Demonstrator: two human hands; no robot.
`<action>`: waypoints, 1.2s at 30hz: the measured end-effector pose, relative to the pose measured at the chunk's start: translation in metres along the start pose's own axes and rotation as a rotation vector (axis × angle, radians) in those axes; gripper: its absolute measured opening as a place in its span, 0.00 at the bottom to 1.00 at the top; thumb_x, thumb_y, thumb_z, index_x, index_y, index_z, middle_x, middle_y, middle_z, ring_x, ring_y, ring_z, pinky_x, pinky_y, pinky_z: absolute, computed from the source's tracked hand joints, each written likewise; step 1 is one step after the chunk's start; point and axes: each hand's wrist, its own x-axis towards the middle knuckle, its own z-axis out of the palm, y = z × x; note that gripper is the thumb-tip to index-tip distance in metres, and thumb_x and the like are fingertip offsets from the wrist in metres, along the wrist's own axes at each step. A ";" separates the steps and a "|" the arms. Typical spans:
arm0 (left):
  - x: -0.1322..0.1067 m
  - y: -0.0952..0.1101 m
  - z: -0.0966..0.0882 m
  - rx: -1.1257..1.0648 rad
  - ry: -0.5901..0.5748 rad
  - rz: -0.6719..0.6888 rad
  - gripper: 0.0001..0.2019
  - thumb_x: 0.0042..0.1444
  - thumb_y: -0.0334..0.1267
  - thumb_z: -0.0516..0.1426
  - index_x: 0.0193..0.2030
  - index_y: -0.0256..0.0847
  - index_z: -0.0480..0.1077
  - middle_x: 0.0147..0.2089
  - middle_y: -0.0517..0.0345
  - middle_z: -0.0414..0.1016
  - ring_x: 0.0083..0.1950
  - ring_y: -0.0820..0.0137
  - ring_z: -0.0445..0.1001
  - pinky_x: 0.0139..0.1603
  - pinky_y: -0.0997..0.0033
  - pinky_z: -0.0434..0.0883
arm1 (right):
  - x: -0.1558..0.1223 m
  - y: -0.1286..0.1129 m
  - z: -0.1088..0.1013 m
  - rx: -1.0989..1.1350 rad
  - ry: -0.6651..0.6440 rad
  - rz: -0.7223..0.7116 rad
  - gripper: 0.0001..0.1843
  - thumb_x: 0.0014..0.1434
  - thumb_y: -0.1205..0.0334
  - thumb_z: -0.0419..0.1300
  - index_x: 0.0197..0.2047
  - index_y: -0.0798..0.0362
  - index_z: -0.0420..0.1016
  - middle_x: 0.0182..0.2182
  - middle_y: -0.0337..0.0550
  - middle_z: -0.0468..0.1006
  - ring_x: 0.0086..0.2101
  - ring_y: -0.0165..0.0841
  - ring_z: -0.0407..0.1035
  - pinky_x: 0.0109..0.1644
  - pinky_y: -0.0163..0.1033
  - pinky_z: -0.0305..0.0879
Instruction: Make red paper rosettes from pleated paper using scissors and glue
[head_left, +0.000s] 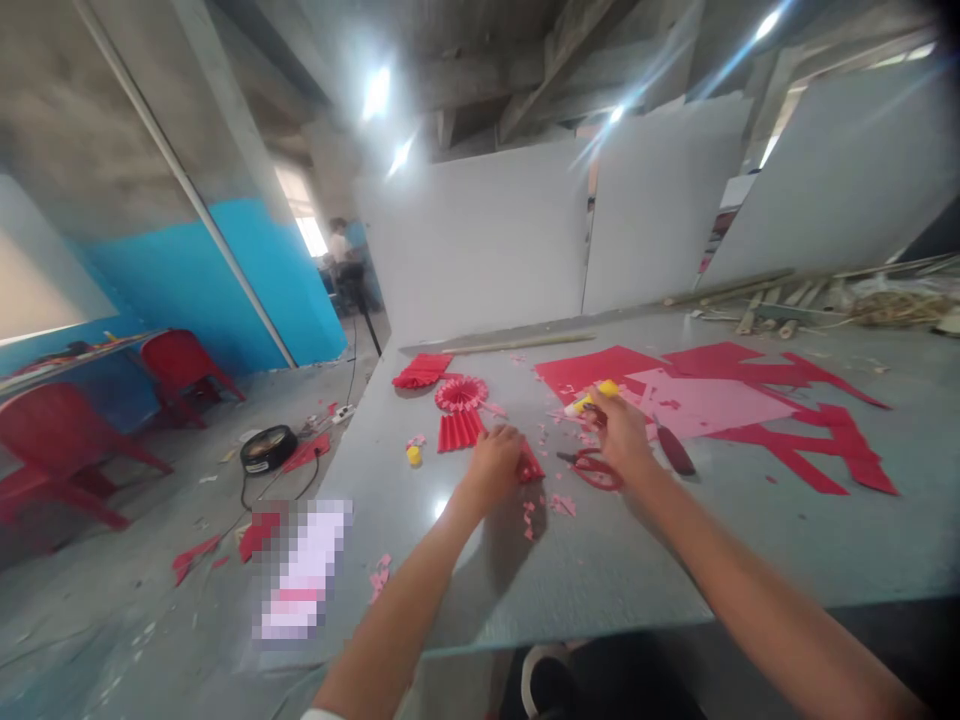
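My right hand (621, 432) is closed around a glue stick (586, 399) with a white and yellow body, held above the table. My left hand (496, 462) rests on the tabletop with curled fingers against a pleated red paper piece (532, 464), part of which the hand hides. Just beyond it lie a round pink-edged paper rosette (460, 393) and a red pleated fan (459, 430). Another folded red paper piece (421, 371) sits farther left. Below my right hand are red-handled scissors (598, 470), with a dark red handle-shaped object (676, 450) beside them. A yellow cap (414, 456) stands at the left.
Red paper sheets (592, 366) and a pink sheet (712, 402) cover the table's right side. Pink scraps (562, 505) are scattered about the grey table (750, 540). Wooden sticks (757, 305) lie at the back right. Red chairs (52, 450) stand left; a person (343, 258) is far off.
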 end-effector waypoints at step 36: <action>-0.028 0.001 0.008 0.024 -0.225 0.128 0.15 0.57 0.27 0.56 0.48 0.42 0.78 0.51 0.49 0.78 0.59 0.55 0.68 0.57 0.54 0.61 | -0.016 0.049 0.035 -1.026 -0.704 -0.438 0.09 0.60 0.56 0.59 0.34 0.52 0.70 0.29 0.42 0.76 0.28 0.33 0.64 0.34 0.36 0.55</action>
